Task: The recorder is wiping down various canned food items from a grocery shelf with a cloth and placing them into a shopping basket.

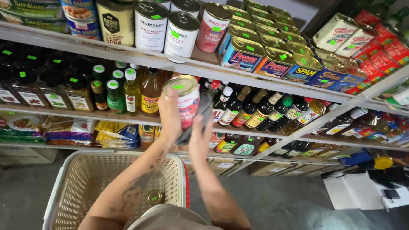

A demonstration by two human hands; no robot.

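My left hand [168, 113] grips a tall round can [184, 98] with a pink and white label and a green sticker on its lid, held up in front of the shelves. Against the can's right side my right hand [200, 137] presses a dark grey cloth [200, 117]. Both forearms reach up from the bottom middle of the view. Below them hangs a beige plastic shopping basket [74, 189] with a small round jar [154, 197] lying inside.
Metal shelves [119, 54] fill the view: tall cans and flat tins on the top tier, sauce and oil bottles [132, 91] on the middle tier, packets lower left. Papers and a dark device [392, 194] lie on the grey floor at right.
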